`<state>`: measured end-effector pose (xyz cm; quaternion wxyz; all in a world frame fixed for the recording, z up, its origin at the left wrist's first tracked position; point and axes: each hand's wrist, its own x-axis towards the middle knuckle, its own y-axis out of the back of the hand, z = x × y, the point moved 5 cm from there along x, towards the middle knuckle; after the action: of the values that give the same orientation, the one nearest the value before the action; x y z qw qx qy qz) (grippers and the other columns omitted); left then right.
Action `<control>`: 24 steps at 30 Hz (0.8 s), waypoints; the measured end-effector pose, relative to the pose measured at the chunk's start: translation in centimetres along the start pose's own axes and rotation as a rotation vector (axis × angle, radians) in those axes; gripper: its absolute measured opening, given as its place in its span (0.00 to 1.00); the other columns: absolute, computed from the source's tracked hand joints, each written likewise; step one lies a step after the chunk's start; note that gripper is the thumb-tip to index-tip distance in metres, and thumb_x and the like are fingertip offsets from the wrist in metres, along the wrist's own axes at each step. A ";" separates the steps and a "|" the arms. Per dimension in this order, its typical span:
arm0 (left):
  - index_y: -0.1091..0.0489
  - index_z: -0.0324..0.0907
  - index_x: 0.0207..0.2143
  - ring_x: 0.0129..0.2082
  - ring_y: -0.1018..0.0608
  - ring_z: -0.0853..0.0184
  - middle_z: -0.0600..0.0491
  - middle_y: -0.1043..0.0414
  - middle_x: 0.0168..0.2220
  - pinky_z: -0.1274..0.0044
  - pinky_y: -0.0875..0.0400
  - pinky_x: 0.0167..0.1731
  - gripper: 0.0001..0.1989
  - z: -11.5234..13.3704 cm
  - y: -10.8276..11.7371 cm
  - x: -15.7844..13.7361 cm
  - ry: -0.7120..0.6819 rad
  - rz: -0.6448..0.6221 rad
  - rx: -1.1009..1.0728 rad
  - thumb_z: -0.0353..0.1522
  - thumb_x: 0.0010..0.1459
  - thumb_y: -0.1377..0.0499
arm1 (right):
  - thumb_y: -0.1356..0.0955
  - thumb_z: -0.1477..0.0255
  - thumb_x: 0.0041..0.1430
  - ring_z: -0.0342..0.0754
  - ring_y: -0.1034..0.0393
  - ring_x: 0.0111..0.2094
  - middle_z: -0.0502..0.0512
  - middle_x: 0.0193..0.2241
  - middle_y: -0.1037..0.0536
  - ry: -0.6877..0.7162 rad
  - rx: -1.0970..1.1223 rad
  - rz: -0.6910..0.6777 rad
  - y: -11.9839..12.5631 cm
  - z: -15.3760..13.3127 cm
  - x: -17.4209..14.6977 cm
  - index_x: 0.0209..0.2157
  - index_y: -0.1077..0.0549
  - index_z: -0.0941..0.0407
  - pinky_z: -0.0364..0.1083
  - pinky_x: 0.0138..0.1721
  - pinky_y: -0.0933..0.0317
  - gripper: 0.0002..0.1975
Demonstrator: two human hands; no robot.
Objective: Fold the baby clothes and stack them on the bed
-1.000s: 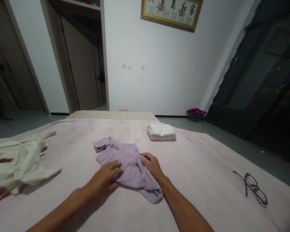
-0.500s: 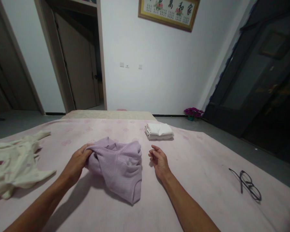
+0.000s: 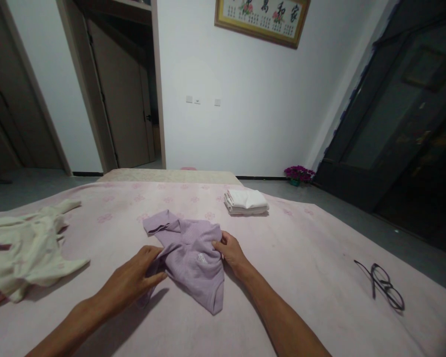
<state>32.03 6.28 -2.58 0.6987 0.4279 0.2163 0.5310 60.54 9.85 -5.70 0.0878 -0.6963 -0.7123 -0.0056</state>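
A lilac knit garment [image 3: 193,258] lies bunched on the bed in front of me, with a small pale print on its front and a sleeve spread toward the upper left. At its left edge is my left hand [image 3: 143,270]; thumb and fingers are apart around loose fabric, touching it without a closed grip. My right hand [image 3: 232,253] pinches the garment's right edge between thumb and fingers. Part of the cloth beneath the left hand is hidden.
A folded white cloth stack [image 3: 246,202] sits beyond my right hand. Cream clothing [image 3: 29,248] lies crumpled at the left. Black-framed glasses [image 3: 384,287] rest on the pink bedsheet [image 3: 301,258] at the right. Purple flowers [image 3: 299,173] stand by the wall.
My left hand has moved right and nearer me, loosening from the upper left part of the garment. My right hand has come left and taken its right edge. The garment now lies flatter.
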 end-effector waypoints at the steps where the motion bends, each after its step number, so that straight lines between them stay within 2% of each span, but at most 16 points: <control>1: 0.29 0.50 0.52 0.51 0.23 0.55 0.49 0.28 0.56 0.70 0.26 0.47 0.24 0.5 0.2 0.0 -0.014 0.037 0.018 0.48 0.55 0.40 | 0.26 0.67 0.46 0.49 0.28 0.38 0.55 0.38 0.20 0.023 -0.012 0.007 -0.2 -0.2 -0.2 0.42 0.23 0.57 0.46 0.40 0.35 0.19; 3: 0.26 0.49 0.47 0.51 0.23 0.57 0.50 0.26 0.54 0.70 0.27 0.49 0.20 1.3 1.3 0.1 -0.029 0.143 0.008 0.49 0.59 0.44 | 0.28 0.71 0.47 0.49 0.29 0.38 0.54 0.36 0.20 0.079 -0.053 -0.016 -0.9 -1.3 -0.8 0.38 0.21 0.56 0.47 0.42 0.36 0.14; 4: 0.26 0.48 0.45 0.52 0.23 0.58 0.50 0.26 0.53 0.69 0.29 0.52 0.20 1.8 2.2 0.2 -0.042 0.216 -0.018 0.49 0.61 0.46 | 0.29 0.72 0.47 0.49 0.29 0.39 0.53 0.35 0.20 0.120 -0.082 -0.068 -1.5 -2.2 -1.2 0.36 0.20 0.56 0.48 0.44 0.36 0.11; 6: 0.26 0.47 0.43 0.54 0.25 0.59 0.50 0.26 0.53 0.67 0.32 0.56 0.19 2.7 4.5 0.3 -0.097 0.389 -0.097 0.47 0.65 0.50 | 0.30 0.74 0.46 0.50 0.29 0.43 0.53 0.37 0.20 0.168 -0.145 -0.305 -3.4 -4.1 -2.4 0.31 0.19 0.54 0.48 0.49 0.38 0.09; 8: 0.27 0.46 0.43 0.54 0.26 0.60 0.49 0.26 0.52 0.67 0.35 0.58 0.18 3.5 6.8 0.4 -0.158 0.546 -0.170 0.45 0.66 0.51 | 0.30 0.74 0.47 0.52 0.29 0.48 0.54 0.41 0.20 0.102 -0.153 -0.647 -5.4 -5.2 -3.9 0.32 0.18 0.54 0.48 0.52 0.40 0.10; 9: 0.27 0.45 0.43 0.54 0.26 0.61 0.49 0.26 0.51 0.68 0.35 0.58 0.17 3.9 7.6 0.5 -0.179 0.586 -0.190 0.44 0.66 0.50 | 0.30 0.72 0.47 0.52 0.29 0.48 0.55 0.42 0.20 0.041 -0.132 -0.753 -5.9 -5.5 -4.3 0.35 0.17 0.54 0.48 0.51 0.39 0.11; 10: 0.27 0.45 0.44 0.53 0.25 0.62 0.50 0.25 0.51 0.69 0.35 0.57 0.16 4.2 8.0 0.8 -0.198 0.587 -0.195 0.43 0.66 0.49 | 0.29 0.71 0.48 0.52 0.28 0.47 0.56 0.43 0.20 -0.020 -0.110 -0.775 -5.9 -5.6 -4.3 0.37 0.18 0.55 0.48 0.50 0.38 0.13; 11: 0.27 0.46 0.45 0.53 0.25 0.62 0.50 0.25 0.50 0.70 0.34 0.57 0.16 4.5 8.0 1.2 -0.217 0.548 -0.188 0.43 0.65 0.48 | 0.29 0.69 0.49 0.51 0.27 0.45 0.56 0.42 0.20 -0.072 -0.101 -0.714 -5.5 -5.5 -3.9 0.40 0.18 0.55 0.47 0.47 0.37 0.15; 12: 0.27 0.46 0.46 0.53 0.25 0.62 0.51 0.25 0.50 0.71 0.34 0.56 0.15 4.7 7.6 1.6 -0.235 0.486 -0.172 0.43 0.65 0.48 | 0.29 0.67 0.49 0.49 0.27 0.41 0.56 0.41 0.20 -0.109 -0.120 -0.586 -4.6 -5.1 -3.2 0.41 0.19 0.55 0.46 0.43 0.36 0.16; 14: 0.27 0.47 0.48 0.53 0.25 0.62 0.51 0.24 0.51 0.71 0.33 0.56 0.16 5.0 6.0 2.5 -0.265 0.320 -0.124 0.43 0.65 0.48 | 0.29 0.64 0.51 0.46 0.28 0.35 0.55 0.37 0.20 -0.134 -0.258 -0.340 -2.3 -4.2 -1.8 0.42 0.21 0.55 0.43 0.35 0.38 0.17; 15: 0.27 0.47 0.49 0.53 0.25 0.62 0.51 0.24 0.52 0.71 0.33 0.56 0.17 4.9 4.9 2.9 -0.276 0.238 -0.097 0.42 0.65 0.48 | 0.29 0.63 0.52 0.45 0.30 0.32 0.54 0.35 0.21 -0.132 -0.366 -0.286 -1.4 -3.7 -1.4 0.41 0.21 0.55 0.43 0.32 0.40 0.16; 18: 0.26 0.46 0.49 0.53 0.24 0.61 0.50 0.24 0.53 0.70 0.32 0.56 0.17 4.6 2.0 3.9 -0.301 0.044 -0.033 0.40 0.65 0.49 | 0.27 0.62 0.51 0.45 0.34 0.26 0.53 0.27 0.23 -0.113 -0.708 -0.358 -0.5 -2.1 -1.2 0.34 0.20 0.56 0.43 0.27 0.45 0.13; 20: 0.25 0.45 0.49 0.51 0.23 0.60 0.48 0.23 0.51 0.68 0.31 0.54 0.17 4.4 0.9 4.5 -0.296 -0.023 -0.017 0.39 0.65 0.49 | 0.27 0.65 0.49 0.44 0.35 0.24 0.50 0.24 0.25 -0.095 -0.843 -0.421 -1.1 -1.6 -1.7 0.32 0.21 0.56 0.43 0.27 0.47 0.09; 22: 0.26 0.45 0.51 0.51 0.23 0.60 0.48 0.23 0.51 0.67 0.31 0.55 0.17 4.3 0.4 5.0 -0.305 -0.051 -0.030 0.38 0.64 0.48 | 0.29 0.71 0.50 0.44 0.35 0.26 0.49 0.25 0.25 0.038 -0.889 -0.397 -2.3 -2.4 -2.3 0.34 0.21 0.55 0.43 0.29 0.46 0.07; 24: 0.31 0.46 0.57 0.56 0.26 0.59 0.47 0.28 0.58 0.66 0.35 0.58 0.22 4.6 0.3 5.3 -0.356 -0.071 -0.059 0.38 0.61 0.43 | 0.32 0.76 0.51 0.45 0.34 0.30 0.49 0.28 0.24 0.288 -0.882 -0.339 -3.9 -4.3 -3.0 0.36 0.21 0.54 0.44 0.35 0.43 0.10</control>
<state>37.13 9.56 0.98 0.7566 0.4863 0.0884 0.4280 57.23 6.23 -1.37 -0.1197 -0.5336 -0.7261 -0.4169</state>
